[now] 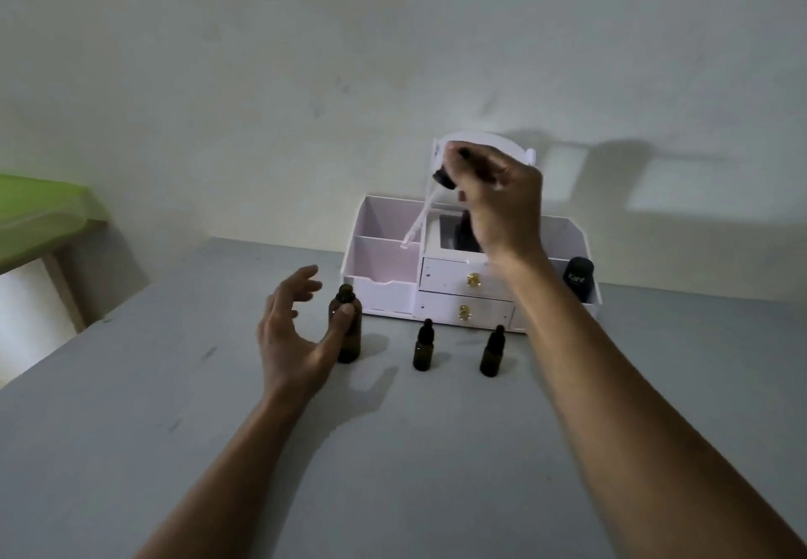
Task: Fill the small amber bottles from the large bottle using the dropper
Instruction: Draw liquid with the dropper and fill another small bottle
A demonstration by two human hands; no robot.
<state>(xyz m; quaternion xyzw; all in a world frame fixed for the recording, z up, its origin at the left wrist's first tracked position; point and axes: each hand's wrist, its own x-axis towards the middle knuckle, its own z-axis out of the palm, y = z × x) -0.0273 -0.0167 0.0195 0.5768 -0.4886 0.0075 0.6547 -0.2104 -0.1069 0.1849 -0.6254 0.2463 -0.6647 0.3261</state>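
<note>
Counts: one large amber bottle (348,323), uncapped; two small amber bottles, both capped with black dropper tops: left one (423,346), right one (492,352); one dropper (425,205); two hands.
Large bottle: stands upright on the grey table (131,427), centre of frame, left of the two small bottles.
Small bottles: upright, side by side, apart from each other, just in front of the white organizer (441,292).
Left hand (290,338): fingers spread and curled, not closed; thumb tip touches the large bottle's front, other fingers off it to the left. Forearm enters from bottom left.
Right hand (502,204): raised at centre frame, above the organizer, fingers pinched on the dropper's black bulb and collar. Forearm runs in from lower right.
Dropper: held tilted, glass tube slanting down-left, tip over the organizer's left compartment, well above and right of the large bottle's mouth.
Organizer: two drawers with gold knobs, black "Kahf" container (578,277) in its right side.
Other: green surface (39,218), left edge of frame.
</note>
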